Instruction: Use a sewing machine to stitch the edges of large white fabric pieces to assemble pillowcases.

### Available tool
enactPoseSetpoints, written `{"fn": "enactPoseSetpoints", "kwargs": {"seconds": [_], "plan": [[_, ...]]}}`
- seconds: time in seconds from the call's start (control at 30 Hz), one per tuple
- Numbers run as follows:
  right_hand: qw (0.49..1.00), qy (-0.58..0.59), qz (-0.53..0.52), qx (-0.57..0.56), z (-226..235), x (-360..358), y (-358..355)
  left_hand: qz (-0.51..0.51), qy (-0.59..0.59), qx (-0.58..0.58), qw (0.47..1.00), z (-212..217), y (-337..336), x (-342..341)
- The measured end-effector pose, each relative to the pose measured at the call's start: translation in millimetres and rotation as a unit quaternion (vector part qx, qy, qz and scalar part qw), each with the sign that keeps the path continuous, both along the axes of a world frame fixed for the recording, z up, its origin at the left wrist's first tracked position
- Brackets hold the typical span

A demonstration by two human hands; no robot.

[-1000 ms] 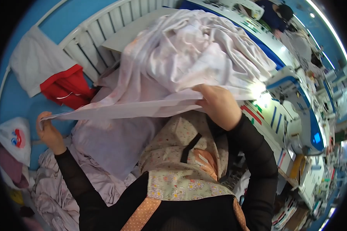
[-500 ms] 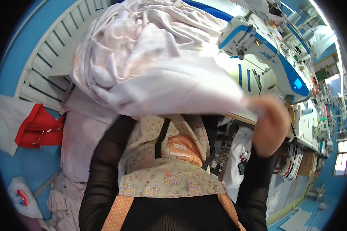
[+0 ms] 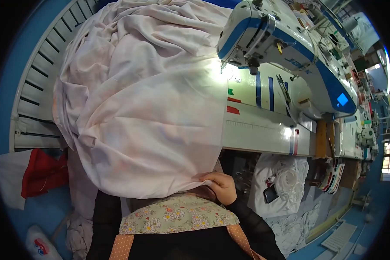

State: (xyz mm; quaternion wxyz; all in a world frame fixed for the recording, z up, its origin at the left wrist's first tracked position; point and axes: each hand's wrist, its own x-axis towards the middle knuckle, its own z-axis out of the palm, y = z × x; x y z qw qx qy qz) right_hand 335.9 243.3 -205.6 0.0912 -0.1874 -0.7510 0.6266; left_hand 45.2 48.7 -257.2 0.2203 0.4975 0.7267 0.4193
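Pale pink cloth (image 3: 156,117): spread and bunched to the left of the sewing machine (image 3: 310,52), its right edge running from beside the lamp-lit needle end down toward the wearer; the near part drapes over the lap.
Feel of the cloth: soft and limp, judging by its rounded folds; probably smooth and a little slippery. Any one edge should lift lightly, but the heaped bulk may drag.
Where to take hold: best at the near edge and corner, gathered between thumb and fingers; a grip in mid-cloth would likely just pucker it.
Right hand (image 3: 222,187): nearer the wearer than the sewing machine, thumb and curled fingers pinching the cloth's near edge by its corner.
Left hand: hidden beneath the cloth, so its grip cannot be told; only the dark left sleeve (image 3: 106,221) shows.
White table (image 3: 268,136): under the sewing machine, its front edge bare beside the cloth.
Floral apron (image 3: 177,214): nearer the wearer than the sewing machine, just below the cloth's hem.
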Motion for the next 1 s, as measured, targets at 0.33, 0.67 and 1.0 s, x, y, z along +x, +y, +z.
{"fn": "enactPoseSetpoints", "kwargs": {"seconds": [0.33, 0.67, 1.0], "plan": [[0.997, 0.012, 0.014, 0.070, -14.3, -19.4, 32.7, -0.020, 0.045, -0.029, 0.998, -5.1, -7.6, -46.5], [0.963, 0.148, 0.042, 0.222, 20.8, -48.3, 49.4, -0.032, 0.100, -0.066, 0.992, 12.4, 114.8, -126.4], [0.934, 0.171, 0.028, 0.313, 56.5, -81.0, 67.1, -0.060, 0.166, -0.083, 0.981, 29.6, 94.8, -122.0]]}}
